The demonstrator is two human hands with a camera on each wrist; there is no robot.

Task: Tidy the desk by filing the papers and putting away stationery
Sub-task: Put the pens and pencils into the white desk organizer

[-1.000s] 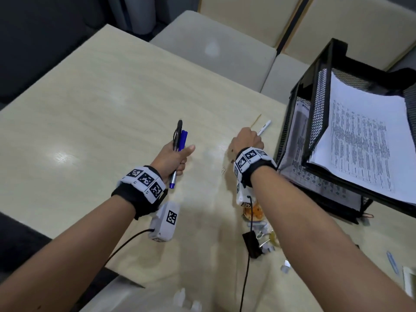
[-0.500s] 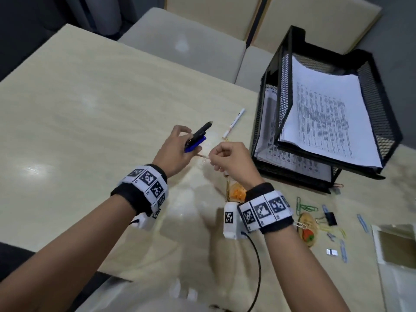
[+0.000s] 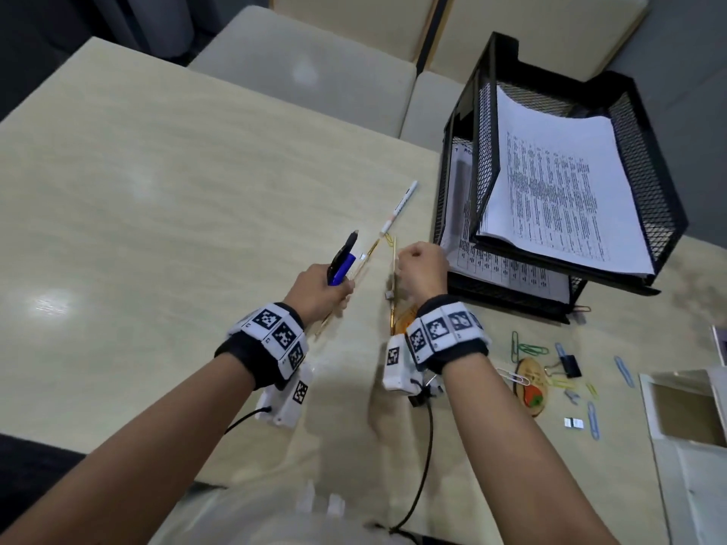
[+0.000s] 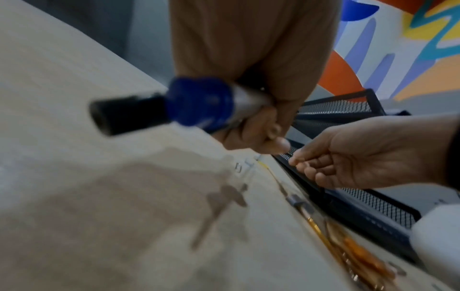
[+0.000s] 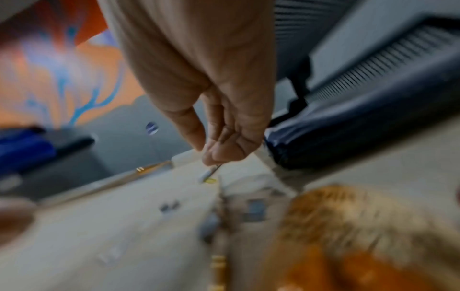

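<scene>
My left hand (image 3: 320, 287) has its fingers (image 4: 271, 129) curled round a black pen (image 3: 346, 249) and a blue pen (image 3: 341, 271), plus what looks like a thin wooden pencil (image 3: 334, 308) slanting below the fist; all off the counter (image 3: 157, 190); just right of that, a white pen (image 3: 399, 206) lies loose on the counter, pointing far-right toward the tray; my right hand (image 3: 423, 271) sits near it, fingers (image 5: 219, 151) pinched narrow on a thin stick-like item (image 3: 393, 265), too blurred to name; black mesh tray (image 3: 649, 151) stands right, papers (image 3: 558, 190) already filed on both tiers; near-right, paper clips (image 3: 527, 346), a binder clip (image 3: 570, 365) and a small wooden tag (image 3: 531, 381) are scattered; a white box (image 3: 649, 407) at the right edge.

Step, as I judge it: collecting pens into one bundle; papers look done; next calls for passing the pinched item to the left fist, then picking up the white pen; risk is the left bundle slipping as it grows; clips after that, the box looks a likely place.
</scene>
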